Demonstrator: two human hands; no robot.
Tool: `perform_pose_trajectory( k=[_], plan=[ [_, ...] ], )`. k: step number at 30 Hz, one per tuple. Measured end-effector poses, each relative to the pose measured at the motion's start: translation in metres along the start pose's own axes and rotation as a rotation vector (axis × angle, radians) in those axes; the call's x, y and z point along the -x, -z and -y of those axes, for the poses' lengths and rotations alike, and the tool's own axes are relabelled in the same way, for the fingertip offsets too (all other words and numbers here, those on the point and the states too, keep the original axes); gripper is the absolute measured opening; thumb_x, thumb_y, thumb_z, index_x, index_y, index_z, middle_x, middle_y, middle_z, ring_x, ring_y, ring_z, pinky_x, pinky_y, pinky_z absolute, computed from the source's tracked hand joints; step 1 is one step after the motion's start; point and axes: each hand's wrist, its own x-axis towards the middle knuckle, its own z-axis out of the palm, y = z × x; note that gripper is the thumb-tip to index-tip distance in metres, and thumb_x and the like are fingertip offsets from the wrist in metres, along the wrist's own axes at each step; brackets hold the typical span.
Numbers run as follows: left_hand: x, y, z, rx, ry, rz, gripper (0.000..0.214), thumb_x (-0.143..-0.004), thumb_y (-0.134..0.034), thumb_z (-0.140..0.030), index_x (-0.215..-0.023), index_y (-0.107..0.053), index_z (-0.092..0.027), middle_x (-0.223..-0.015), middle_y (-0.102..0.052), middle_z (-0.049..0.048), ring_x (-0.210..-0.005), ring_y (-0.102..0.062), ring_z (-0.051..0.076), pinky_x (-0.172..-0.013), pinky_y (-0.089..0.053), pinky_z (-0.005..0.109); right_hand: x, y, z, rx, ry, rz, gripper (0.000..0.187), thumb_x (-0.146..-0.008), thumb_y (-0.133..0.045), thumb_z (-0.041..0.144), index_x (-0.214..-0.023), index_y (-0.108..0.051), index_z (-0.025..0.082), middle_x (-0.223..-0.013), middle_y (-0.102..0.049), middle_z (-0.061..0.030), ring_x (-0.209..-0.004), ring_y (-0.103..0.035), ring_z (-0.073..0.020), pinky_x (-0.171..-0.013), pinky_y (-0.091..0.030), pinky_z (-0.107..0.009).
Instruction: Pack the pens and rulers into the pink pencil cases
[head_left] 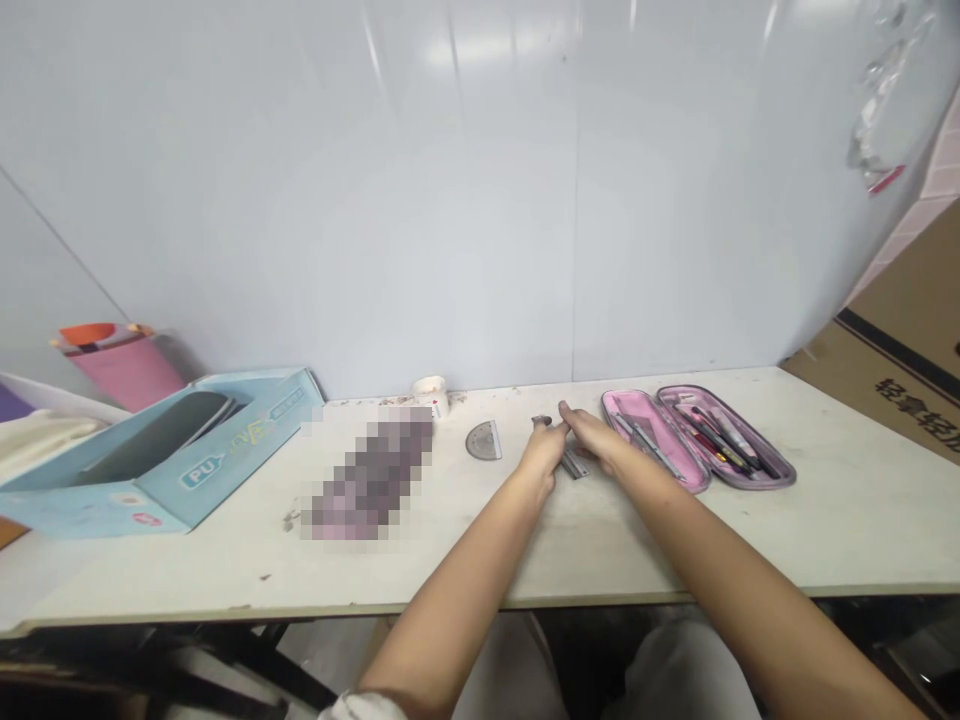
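Note:
My left hand [546, 450] and my right hand [591, 432] meet over the middle of the table. Both are closed round a narrow grey ruler [574, 467], whose marked end sticks out below them. A small dark part shows above my left fingers; I cannot make out if it belongs to the ruler. To the left lies a clear half-round protractor [481, 441]. Close to my right hand is an open pink pencil case [694, 468]; one half holds a clear set square [651, 425] and slim silver items, the other several pens [716, 438].
A blurred-out dark and pink object [371, 475] lies left of the protractor, with a white paper cup [430, 395] behind it. A blue box [247, 450] holding a dark item and a pink container [124, 365] stand left. At right is a cardboard box [900, 330].

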Motion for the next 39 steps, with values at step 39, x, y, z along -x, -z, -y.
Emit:
perform_pose_trajectory(
  k=[39],
  plan=[
    [-0.017, 0.117, -0.004, -0.202, -0.141, -0.189, 0.040, -0.085, -0.038, -0.041, -0.107, -0.056, -0.014, -0.122, -0.056, 0.0133, -0.113, -0.051, 0.023, -0.096, -0.035, 0.032, -0.012, -0.058, 0.025, 0.047, 0.205, 0.010, 0.051, -0.086, -0.029, 0.050, -0.106, -0.059, 0.015, -0.112, -0.061, -0.0103, -0.102, -0.056, -0.0172, -0.082, -0.044, -0.027]
  ],
)
